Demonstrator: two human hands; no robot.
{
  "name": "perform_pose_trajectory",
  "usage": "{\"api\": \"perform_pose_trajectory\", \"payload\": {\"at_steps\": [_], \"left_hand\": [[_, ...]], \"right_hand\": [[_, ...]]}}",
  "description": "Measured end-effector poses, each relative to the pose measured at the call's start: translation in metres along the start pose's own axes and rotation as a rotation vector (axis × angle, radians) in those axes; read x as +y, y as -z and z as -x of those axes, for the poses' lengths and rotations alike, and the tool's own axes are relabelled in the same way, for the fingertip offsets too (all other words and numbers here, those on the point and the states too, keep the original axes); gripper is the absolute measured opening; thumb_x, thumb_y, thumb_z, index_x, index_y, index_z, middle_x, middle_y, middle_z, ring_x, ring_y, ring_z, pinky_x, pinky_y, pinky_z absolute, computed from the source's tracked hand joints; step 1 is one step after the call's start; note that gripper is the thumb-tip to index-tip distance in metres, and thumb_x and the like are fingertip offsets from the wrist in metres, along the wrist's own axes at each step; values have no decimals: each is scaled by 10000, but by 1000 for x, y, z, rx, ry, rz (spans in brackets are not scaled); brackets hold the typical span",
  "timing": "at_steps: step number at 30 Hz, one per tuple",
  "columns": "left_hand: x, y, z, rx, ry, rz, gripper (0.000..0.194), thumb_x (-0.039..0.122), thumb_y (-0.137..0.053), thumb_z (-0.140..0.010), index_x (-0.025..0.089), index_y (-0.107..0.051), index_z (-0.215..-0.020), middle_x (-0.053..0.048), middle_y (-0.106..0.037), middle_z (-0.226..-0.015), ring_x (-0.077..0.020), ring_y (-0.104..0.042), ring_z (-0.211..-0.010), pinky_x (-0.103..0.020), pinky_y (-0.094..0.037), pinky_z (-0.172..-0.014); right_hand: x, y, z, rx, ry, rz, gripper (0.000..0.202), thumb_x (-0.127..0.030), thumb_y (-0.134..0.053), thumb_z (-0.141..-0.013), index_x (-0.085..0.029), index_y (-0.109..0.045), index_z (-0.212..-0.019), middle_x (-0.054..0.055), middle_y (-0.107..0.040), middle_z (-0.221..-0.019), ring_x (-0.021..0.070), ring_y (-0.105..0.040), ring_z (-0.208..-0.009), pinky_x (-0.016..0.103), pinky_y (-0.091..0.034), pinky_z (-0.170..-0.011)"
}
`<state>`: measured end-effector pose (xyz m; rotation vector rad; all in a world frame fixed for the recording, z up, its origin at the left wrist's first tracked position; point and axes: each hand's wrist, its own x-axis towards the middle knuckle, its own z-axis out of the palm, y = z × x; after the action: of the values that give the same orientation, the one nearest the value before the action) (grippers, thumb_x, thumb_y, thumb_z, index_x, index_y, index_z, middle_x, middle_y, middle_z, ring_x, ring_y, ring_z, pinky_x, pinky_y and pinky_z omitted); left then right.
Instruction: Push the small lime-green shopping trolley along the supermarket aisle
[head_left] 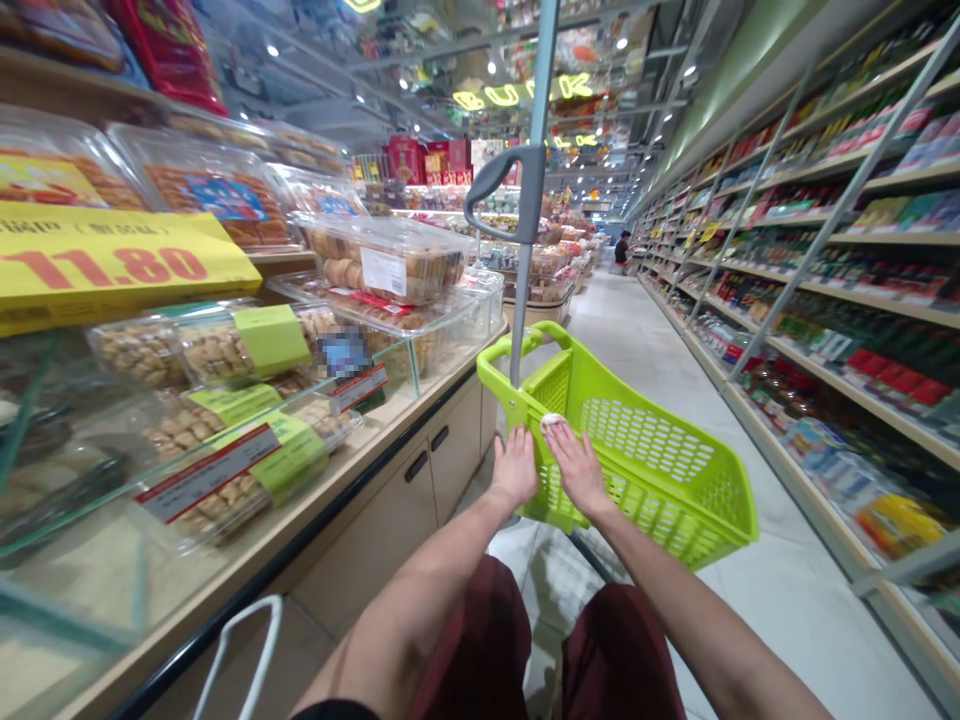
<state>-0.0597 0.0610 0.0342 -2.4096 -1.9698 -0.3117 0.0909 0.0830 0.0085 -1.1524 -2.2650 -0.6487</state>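
Observation:
A bright green shopping basket with slotted walls stands on the floor in front of my knees. Against its near side, by the rim, my left hand lies with the fingers stretched out and nothing in them. Just to the right, my right hand presses a small white wipe onto the green plastic near the rim. Most of the wipe is hidden beneath the fingers, and its exact kind is hard to make out. A grey pole with a dark grey looped handle rises beside the basket's left end.
On the left runs a wooden counter with glass panels, plastic boxes of pastries and a yellow price sign. Stocked shelves line the right. Tiled floor stretches along the aisle, with a person far off.

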Motion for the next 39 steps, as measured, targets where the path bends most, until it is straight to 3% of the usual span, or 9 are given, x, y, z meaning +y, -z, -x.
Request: {"api": "perform_pose_trajectory", "payload": {"at_steps": [5, 10, 14, 18, 21, 26, 30, 39], "left_hand": [[-10, 2, 1, 0, 25, 5, 676, 167, -414, -718, 82, -227, -1361, -129, -164, -1470, -251, -117, -1349, -495, -146, -1074], [-24, 13, -10, 52, 56, 10, 684, 152, -397, -722, 106, -197, -1374, -108, -156, -1475, -230, -111, -1352, -492, -129, -1078], [-34, 23, -15, 63, 89, 12, 659, 165, -371, -745, 114, -193, -1378, -105, -151, -1476, -233, -95, -1355, -497, -131, -1078], [-43, 30, -13, 39, 93, 0, 687, 179, -401, -739, 112, -171, -1383, -103, -121, -1482, -236, -75, -1358, -506, -133, -1076], [-50, 43, -16, 37, 105, -4, 689, 176, -418, -742, 110, -173, -1382, -104, -104, -1484, -233, -74, -1358, -503, -132, -1076], [-59, 77, -34, 82, 111, -22, 688, 153, -419, -742, 97, -171, -1381, -104, -93, -1485, -227, -62, -1359, -502, -114, -1079], [-56, 98, -49, 131, 82, -24, 710, 143, -424, -716, 91, -171, -1378, -99, -82, -1487, -222, -49, -1360, -501, -84, -1084], [-54, 135, -60, 296, 133, 96, 759, 215, -442, -715, 89, -112, -1387, -106, -87, -1485, -217, -39, -1361, -471, -97, -1092]], "right_hand": [[-13, -11, 13, -68, 85, -25, 512, -14, -338, -785, -193, -484, -1242, 78, -459, -1323, 200, -350, -1264, 457, -256, -1015], [-20, 13, -39, 113, 13, -77, 453, -76, -346, -835, -191, -467, -1256, 72, -423, -1351, 188, -263, -1310, 451, -206, -1049], [-22, 17, -70, 74, -5, -51, 480, -67, -344, -834, -198, -428, -1287, 78, -386, -1374, 202, -260, -1312, 464, -220, -1037], [-30, 1, -59, -46, 92, -50, 477, -48, -360, -820, -179, -447, -1270, 91, -389, -1370, 216, -307, -1289, 478, -244, -1021], [-34, -1, -57, -46, 124, -88, 453, -63, -381, -820, -191, -475, -1244, 87, -435, -1341, 201, -325, -1280, 465, -240, -1029], [-25, 37, -111, 251, -8, -119, 462, -77, -353, -818, -184, -469, -1253, 86, -451, -1330, 193, -264, -1310, 458, -215, -1048], [-13, 73, -171, 430, 36, -104, 433, -113, -336, -845, -176, -463, -1254, 88, -468, -1317, 196, -248, -1316, 469, -199, -1054], [7, 130, -271, 488, 267, 1, 406, -155, -297, -907, -201, -379, -1302, 52, -372, -1390, 181, -158, -1343, 500, -112, -1083]]}}
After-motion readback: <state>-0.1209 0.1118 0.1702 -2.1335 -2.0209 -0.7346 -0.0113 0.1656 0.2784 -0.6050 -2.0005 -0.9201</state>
